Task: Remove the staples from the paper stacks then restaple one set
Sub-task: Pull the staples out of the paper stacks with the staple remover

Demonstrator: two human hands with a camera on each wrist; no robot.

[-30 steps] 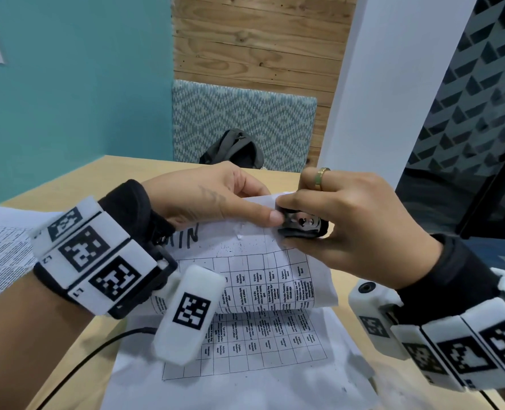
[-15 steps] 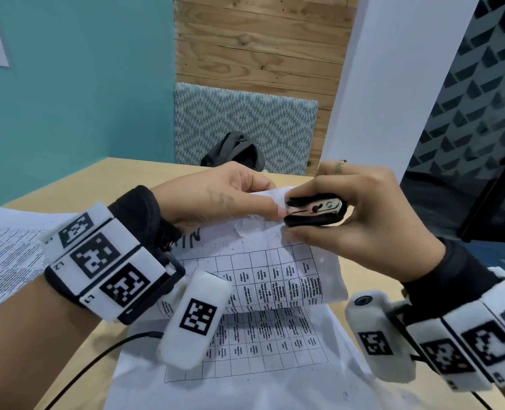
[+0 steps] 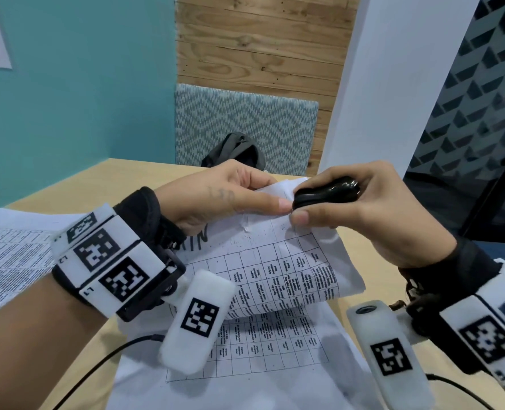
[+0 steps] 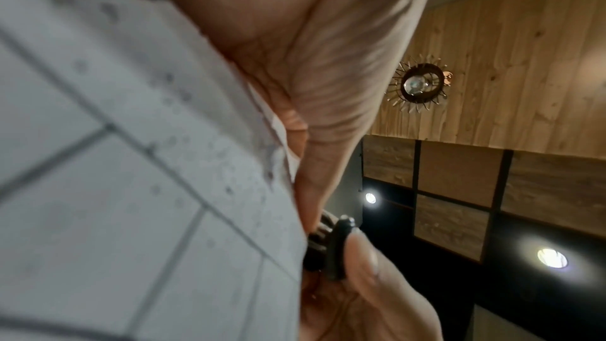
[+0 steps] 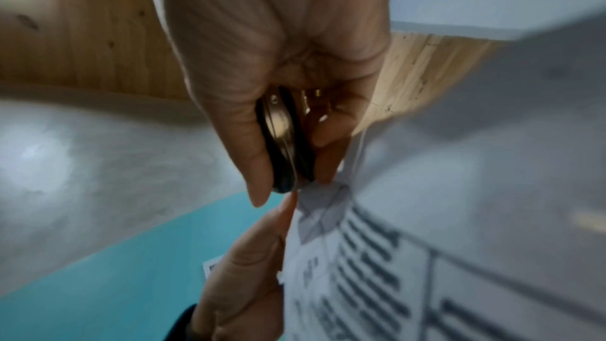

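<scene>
Two hands work one lifted paper stack [image 3: 277, 261] lettered "IN": left hand [image 3: 227, 196] pinches its far corner, right hand [image 3: 372, 211] squeezes a black staple remover [image 3: 325, 195] there, above a wooden table [image 3: 363, 250]; teal wall [image 3: 76, 93] beyond.

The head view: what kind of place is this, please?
Probably an office or co-working room: a light wooden table with printed paper stacks, a patterned upholstered seat behind it, and a wood-panelled wall.
</scene>
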